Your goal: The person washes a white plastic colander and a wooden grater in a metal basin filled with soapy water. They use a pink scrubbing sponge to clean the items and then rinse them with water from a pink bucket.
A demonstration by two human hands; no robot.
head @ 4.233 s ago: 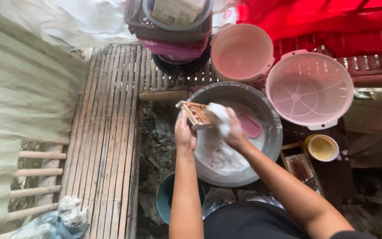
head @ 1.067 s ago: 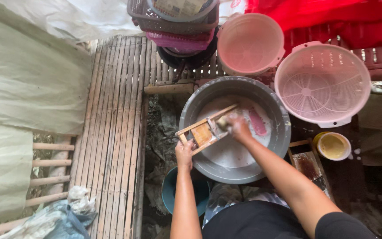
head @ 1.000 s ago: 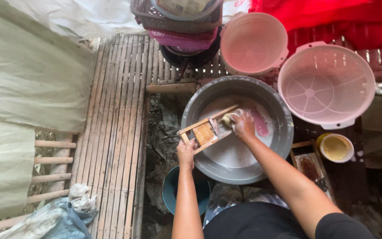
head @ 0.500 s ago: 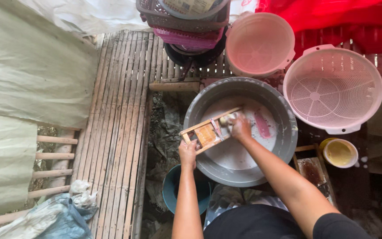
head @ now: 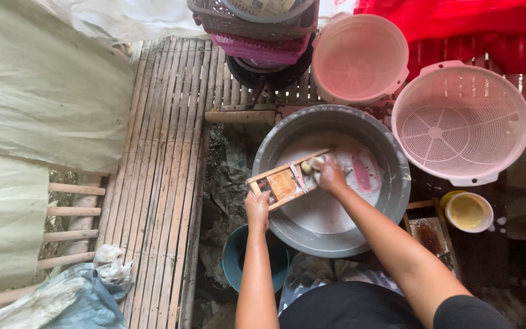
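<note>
- Your left hand (head: 257, 210) has a closed grip on the near end of the wooden grater board (head: 287, 180), which lies propped across the near-left rim of the grey metal basin (head: 391, 210), sloping up and away towards the basin's middle.
- Your right hand (head: 331, 175) presses a small pale piece (head: 316, 162) against the far end of the board; the fingers curl over it in a closed grip, and how much of the piece is left I cannot tell.
- Compared with 4.2 s ago, the board has come down: then you held it up over the basin with a white lump against it, now it rests low and slanted on the rim.
- Over the last 1 s the right hand has stayed at the upper end of the board and the left at the lower end, so the rubbing looks to be carrying on in place.
- White matter and a pink object (head: 360, 173) lie in the basin's bottom.
- Beyond the basin stand a pink bucket (head: 360, 58) and a pink colander (head: 461, 122); a small yellow cup (head: 469, 211) sits to the right.
</note>
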